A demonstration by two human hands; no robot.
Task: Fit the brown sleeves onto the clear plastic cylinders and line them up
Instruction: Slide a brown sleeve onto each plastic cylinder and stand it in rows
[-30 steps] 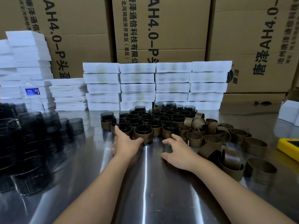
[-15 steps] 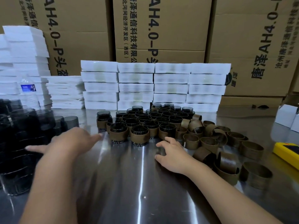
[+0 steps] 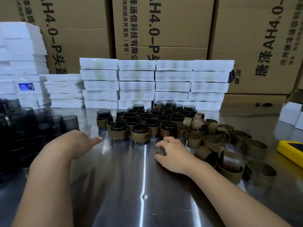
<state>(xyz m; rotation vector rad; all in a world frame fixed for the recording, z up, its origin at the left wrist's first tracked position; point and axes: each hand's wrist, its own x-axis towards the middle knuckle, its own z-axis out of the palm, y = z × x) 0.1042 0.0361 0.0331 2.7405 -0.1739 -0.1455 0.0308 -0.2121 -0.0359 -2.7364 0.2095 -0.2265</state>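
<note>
Several clear smoky cylinders wearing brown sleeves (image 3: 141,135) stand in rows at the middle of the steel table (image 3: 131,185). A heap of loose brown sleeves (image 3: 211,141) lies to their right. Bare cylinders (image 3: 39,118) are stacked at the left. My left hand (image 3: 77,143) hovers palm down between the bare stack and the sleeved rows. It holds nothing, and its thumb points right. My right hand (image 3: 173,153) rests arched on the table beside the sleeve heap. Something dark shows under its fingers, and I cannot tell whether that is a sleeve or a reflection.
Stacks of white boxes (image 3: 136,84) line the back of the table, with large cardboard cartons (image 3: 164,30) behind them. A yellow device (image 3: 290,149) lies at the right edge, and a small white box (image 3: 290,115) sits beyond it.
My left hand has left the front sleeved cylinder and swung left toward the bare stack. My right hand has stayed where it was.
</note>
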